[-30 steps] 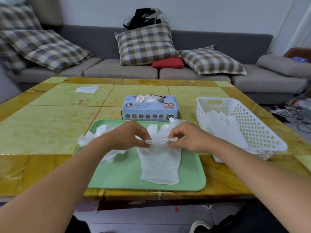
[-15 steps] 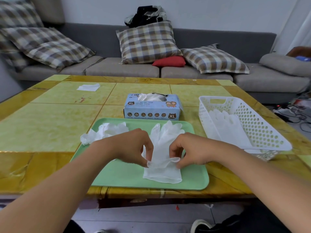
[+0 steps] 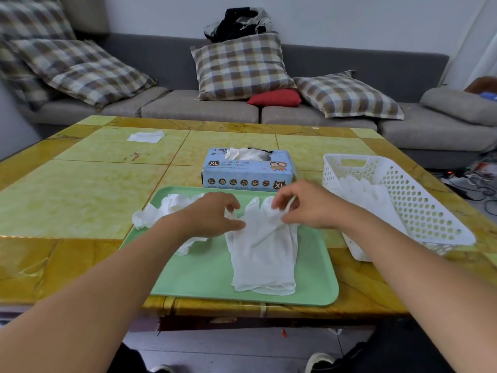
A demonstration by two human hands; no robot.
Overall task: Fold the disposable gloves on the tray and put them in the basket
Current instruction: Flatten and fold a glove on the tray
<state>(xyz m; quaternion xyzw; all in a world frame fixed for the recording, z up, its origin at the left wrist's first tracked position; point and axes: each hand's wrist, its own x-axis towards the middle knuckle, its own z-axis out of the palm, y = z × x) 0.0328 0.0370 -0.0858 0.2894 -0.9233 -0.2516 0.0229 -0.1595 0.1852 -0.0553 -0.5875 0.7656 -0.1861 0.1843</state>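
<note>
A white disposable glove (image 3: pixel 262 254) lies flat on the green tray (image 3: pixel 204 275), fingers pointing away from me. My left hand (image 3: pixel 212 214) pinches its left edge near the finger end. My right hand (image 3: pixel 304 205) pinches its right side by the fingers. A crumpled heap of more white gloves (image 3: pixel 166 208) lies on the tray's left end, partly under my left arm. The white perforated basket (image 3: pixel 419 208) stands to the right of the tray with gloves (image 3: pixel 360 189) lying in it.
A blue glove box (image 3: pixel 248 170) marked XL stands just behind the tray. A white tissue (image 3: pixel 145 136) lies far left on the yellow-green table (image 3: pixel 80 195). A grey sofa with checked cushions runs behind the table. Cables lie on the floor at right.
Both hands were down at the cuff half a second ago. They have moved up to the finger end, and the glove now lies stretched out flat.
</note>
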